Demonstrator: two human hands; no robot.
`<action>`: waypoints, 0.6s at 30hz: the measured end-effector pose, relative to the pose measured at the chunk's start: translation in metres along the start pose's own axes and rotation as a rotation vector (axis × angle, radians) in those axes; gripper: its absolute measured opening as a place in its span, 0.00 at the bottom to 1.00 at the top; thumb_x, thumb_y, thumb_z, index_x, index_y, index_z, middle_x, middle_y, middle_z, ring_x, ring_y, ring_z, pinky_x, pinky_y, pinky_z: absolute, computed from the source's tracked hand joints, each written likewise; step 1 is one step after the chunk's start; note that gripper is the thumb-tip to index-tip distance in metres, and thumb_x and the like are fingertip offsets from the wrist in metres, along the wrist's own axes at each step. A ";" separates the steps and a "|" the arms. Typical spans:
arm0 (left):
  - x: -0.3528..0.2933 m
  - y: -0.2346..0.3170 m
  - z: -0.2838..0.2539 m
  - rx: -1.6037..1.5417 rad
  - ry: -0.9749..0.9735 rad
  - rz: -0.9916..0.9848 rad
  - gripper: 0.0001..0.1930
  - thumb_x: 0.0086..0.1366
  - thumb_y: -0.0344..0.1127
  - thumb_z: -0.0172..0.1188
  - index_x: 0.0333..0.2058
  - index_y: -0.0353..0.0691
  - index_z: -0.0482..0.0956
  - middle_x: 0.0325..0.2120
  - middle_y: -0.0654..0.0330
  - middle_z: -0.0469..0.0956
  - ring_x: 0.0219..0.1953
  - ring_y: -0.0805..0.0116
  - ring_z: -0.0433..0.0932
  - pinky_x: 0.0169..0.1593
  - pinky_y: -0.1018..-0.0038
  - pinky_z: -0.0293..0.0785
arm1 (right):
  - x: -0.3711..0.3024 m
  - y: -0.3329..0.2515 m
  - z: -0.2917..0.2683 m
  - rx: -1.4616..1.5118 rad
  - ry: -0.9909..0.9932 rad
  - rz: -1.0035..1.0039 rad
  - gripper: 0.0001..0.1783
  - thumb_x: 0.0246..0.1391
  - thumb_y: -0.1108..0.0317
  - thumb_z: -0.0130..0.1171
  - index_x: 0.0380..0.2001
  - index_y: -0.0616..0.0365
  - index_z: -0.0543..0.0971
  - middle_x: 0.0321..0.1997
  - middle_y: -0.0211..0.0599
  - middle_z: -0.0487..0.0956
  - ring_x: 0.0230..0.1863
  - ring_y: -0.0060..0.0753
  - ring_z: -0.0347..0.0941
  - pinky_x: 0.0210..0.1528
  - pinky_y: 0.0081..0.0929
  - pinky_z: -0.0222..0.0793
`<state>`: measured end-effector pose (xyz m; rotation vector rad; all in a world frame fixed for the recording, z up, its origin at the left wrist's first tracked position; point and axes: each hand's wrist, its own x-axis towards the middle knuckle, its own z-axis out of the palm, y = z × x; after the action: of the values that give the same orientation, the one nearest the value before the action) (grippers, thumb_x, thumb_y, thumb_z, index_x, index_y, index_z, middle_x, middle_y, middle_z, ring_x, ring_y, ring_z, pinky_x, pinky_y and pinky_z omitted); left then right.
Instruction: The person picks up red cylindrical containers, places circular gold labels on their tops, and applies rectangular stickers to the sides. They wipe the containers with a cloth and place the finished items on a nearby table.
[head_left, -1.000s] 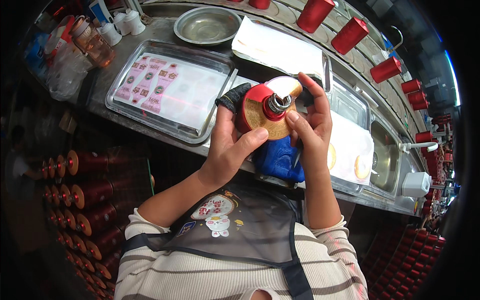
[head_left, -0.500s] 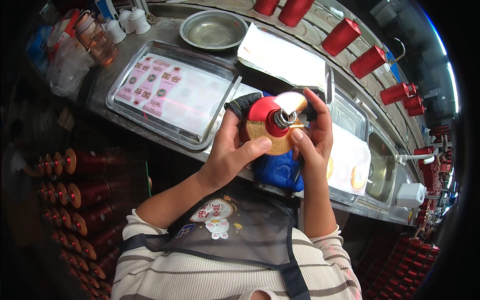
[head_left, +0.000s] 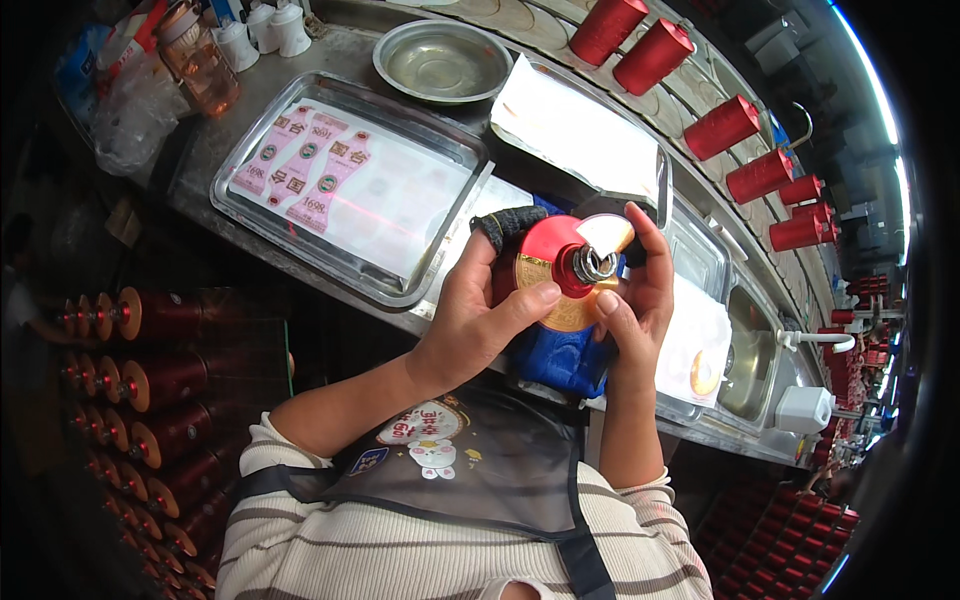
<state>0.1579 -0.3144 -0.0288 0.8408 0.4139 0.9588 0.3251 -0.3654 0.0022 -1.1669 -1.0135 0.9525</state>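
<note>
A red bottle (head_left: 550, 236) is tilted with its silver-rimmed open neck toward me, held between both hands. A round gold label (head_left: 570, 316) covers part of its shoulder, and a pale piece of it, bright with glare, stands on the far side of the neck. My left hand (head_left: 478, 318) wraps the bottle's left side, thumb pressed on the gold label; black covering shows on its fingers. On the right side, my right hand (head_left: 642, 310) has its thumb at the label's edge and its index finger reaching up beyond. Blue cloth (head_left: 560, 358) lies beneath the bottle.
Left of my hands is a metal tray (head_left: 395, 290) with pink printed label sheets (head_left: 320, 170). Behind stand a steel bowl (head_left: 443, 62) and white paper (head_left: 570, 125). Red bottles (head_left: 720, 128) line a conveyor at the back right. Rightward are a sink (head_left: 752, 372) and white jug (head_left: 803, 408).
The bottles on the conveyor have shifted rightward along it. My view has turned slightly; both hands keep nearly the same grip on the bottle, now a little farther right in view.
</note>
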 end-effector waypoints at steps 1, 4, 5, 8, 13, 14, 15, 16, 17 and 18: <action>0.000 0.000 0.000 0.014 0.001 -0.001 0.28 0.68 0.31 0.62 0.63 0.35 0.62 0.54 0.58 0.72 0.56 0.74 0.72 0.61 0.72 0.70 | -0.001 -0.002 0.000 -0.002 0.015 0.016 0.44 0.51 0.72 0.67 0.70 0.63 0.60 0.65 0.45 0.69 0.53 0.31 0.78 0.48 0.20 0.77; 0.001 -0.003 0.002 -0.010 0.012 0.019 0.27 0.69 0.32 0.62 0.62 0.35 0.62 0.53 0.59 0.72 0.55 0.74 0.73 0.60 0.73 0.71 | 0.000 -0.002 0.000 -0.019 0.035 0.040 0.42 0.52 0.72 0.65 0.70 0.63 0.61 0.65 0.45 0.70 0.45 0.22 0.77 0.41 0.15 0.74; 0.001 -0.004 0.003 -0.007 0.018 0.023 0.27 0.69 0.32 0.62 0.62 0.35 0.62 0.53 0.58 0.72 0.55 0.74 0.73 0.60 0.73 0.71 | 0.000 -0.003 -0.001 -0.033 0.042 0.044 0.41 0.53 0.73 0.64 0.69 0.63 0.61 0.65 0.44 0.70 0.41 0.18 0.76 0.38 0.14 0.73; 0.001 -0.006 0.004 0.011 0.028 0.033 0.27 0.68 0.32 0.63 0.62 0.35 0.62 0.53 0.58 0.72 0.55 0.74 0.73 0.60 0.73 0.71 | 0.002 -0.001 -0.003 -0.065 0.058 0.039 0.40 0.53 0.73 0.63 0.69 0.62 0.62 0.64 0.43 0.71 0.31 0.09 0.68 0.30 0.10 0.63; -0.001 -0.005 -0.001 -0.008 -0.025 0.031 0.29 0.67 0.31 0.64 0.62 0.34 0.61 0.54 0.56 0.71 0.56 0.72 0.72 0.61 0.71 0.70 | -0.003 -0.001 -0.005 -0.007 0.015 0.044 0.41 0.53 0.72 0.63 0.70 0.62 0.61 0.64 0.43 0.71 0.33 0.11 0.71 0.33 0.11 0.67; -0.001 -0.005 -0.002 -0.004 -0.034 0.031 0.30 0.66 0.31 0.64 0.62 0.35 0.60 0.55 0.56 0.70 0.56 0.72 0.72 0.62 0.71 0.70 | -0.004 0.000 -0.004 -0.014 0.008 0.021 0.41 0.53 0.72 0.63 0.70 0.62 0.61 0.64 0.43 0.71 0.37 0.15 0.74 0.37 0.13 0.69; -0.001 -0.006 -0.002 0.001 -0.042 0.031 0.30 0.66 0.30 0.64 0.63 0.35 0.60 0.55 0.56 0.70 0.57 0.72 0.72 0.62 0.70 0.69 | -0.003 0.001 -0.001 -0.021 0.001 -0.002 0.41 0.53 0.72 0.64 0.70 0.62 0.61 0.64 0.44 0.70 0.41 0.19 0.76 0.41 0.15 0.72; -0.001 -0.007 -0.002 0.005 -0.050 0.031 0.31 0.66 0.30 0.64 0.63 0.35 0.60 0.56 0.55 0.69 0.57 0.71 0.72 0.63 0.70 0.69 | -0.003 0.001 -0.002 -0.025 -0.012 -0.010 0.41 0.54 0.71 0.64 0.70 0.62 0.60 0.65 0.45 0.69 0.49 0.27 0.77 0.48 0.20 0.74; -0.001 -0.007 -0.001 -0.001 -0.039 0.030 0.31 0.66 0.30 0.64 0.63 0.35 0.59 0.56 0.55 0.69 0.57 0.71 0.71 0.63 0.70 0.69 | -0.003 0.001 -0.002 -0.029 -0.024 -0.018 0.42 0.54 0.71 0.64 0.70 0.62 0.59 0.66 0.46 0.69 0.56 0.35 0.78 0.55 0.26 0.75; -0.001 -0.007 0.001 -0.006 -0.028 0.029 0.31 0.66 0.30 0.64 0.63 0.35 0.59 0.56 0.55 0.69 0.58 0.71 0.71 0.63 0.70 0.69 | -0.003 0.000 -0.002 -0.012 -0.020 -0.001 0.42 0.54 0.71 0.64 0.70 0.63 0.60 0.66 0.46 0.68 0.56 0.35 0.78 0.55 0.26 0.75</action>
<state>0.1617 -0.3179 -0.0335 0.8560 0.3755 0.9734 0.3264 -0.3684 0.0013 -1.1689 -1.0368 0.9596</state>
